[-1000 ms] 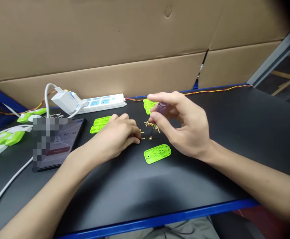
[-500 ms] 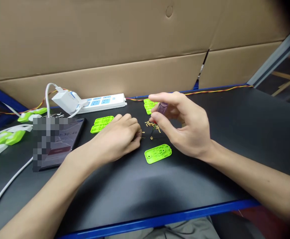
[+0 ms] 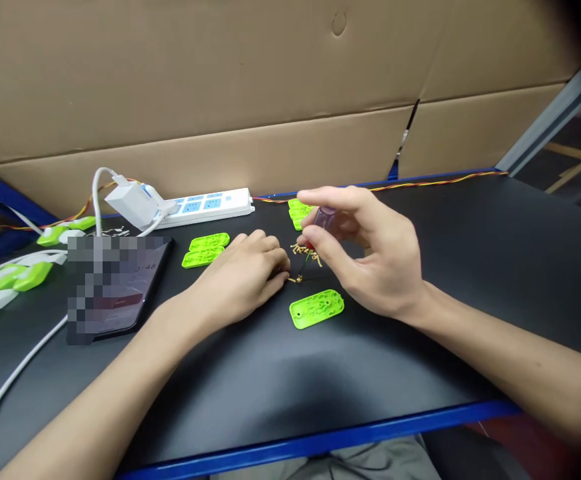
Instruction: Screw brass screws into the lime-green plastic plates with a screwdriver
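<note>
My right hand [image 3: 378, 257] is closed round the purple handle of a screwdriver [image 3: 324, 218], whose thin shaft slants down to the black tabletop. At its tip sits a small brass-coloured part [image 3: 299, 279]. My left hand [image 3: 250, 273] rests on the table with thumb and fingers pinched together on a thin brass strip [image 3: 291, 279] that reaches to that part. Behind the tip lies a small heap of brass pieces [image 3: 306, 251], partly covered by my right hand. Just in front, a lime-green plastic shell [image 3: 316, 309] lies with its moulded inside up.
More green shells [image 3: 205, 250] lie left of my left hand, others [image 3: 298, 212] behind my right. A white power strip [image 3: 210, 208] with a plugged-in charger [image 3: 133, 203] stands at the back. A phone [image 3: 135, 287] and white cables are at left. Cardboard [image 3: 270, 87] walls the rear.
My left hand has shifted slightly right, bringing the brass strip to the screwdriver tip. The tip and the small brass part have moved a little left and nearer. My right hand is almost still.
</note>
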{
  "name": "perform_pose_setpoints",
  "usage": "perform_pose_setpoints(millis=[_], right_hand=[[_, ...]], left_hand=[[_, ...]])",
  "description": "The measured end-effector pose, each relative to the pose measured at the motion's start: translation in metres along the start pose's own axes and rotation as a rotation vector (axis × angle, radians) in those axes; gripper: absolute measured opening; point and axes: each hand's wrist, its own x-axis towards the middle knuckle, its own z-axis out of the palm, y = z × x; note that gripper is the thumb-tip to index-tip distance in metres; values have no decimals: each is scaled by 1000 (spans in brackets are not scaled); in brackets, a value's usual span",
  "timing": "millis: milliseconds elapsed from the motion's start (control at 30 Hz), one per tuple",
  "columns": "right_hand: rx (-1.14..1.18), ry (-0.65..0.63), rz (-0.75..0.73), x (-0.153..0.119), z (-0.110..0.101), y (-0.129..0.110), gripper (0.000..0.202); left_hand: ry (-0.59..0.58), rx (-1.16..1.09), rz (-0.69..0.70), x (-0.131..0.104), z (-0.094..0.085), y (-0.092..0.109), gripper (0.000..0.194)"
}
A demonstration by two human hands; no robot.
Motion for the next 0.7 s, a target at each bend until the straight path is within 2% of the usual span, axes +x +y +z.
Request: perform_pose_setpoints(millis=[267, 500, 700], right_hand=[[19, -16, -14, 1, 0, -1, 33], [17, -30, -23, 1, 0, 0, 33], [20, -38, -5, 1, -1, -1, 33]], left_hand=[[-21, 0, -1, -4, -7, -5, 23], [-69, -46, 2, -4, -8, -4, 16], [-30, -29, 0, -3, -4, -3, 17]])
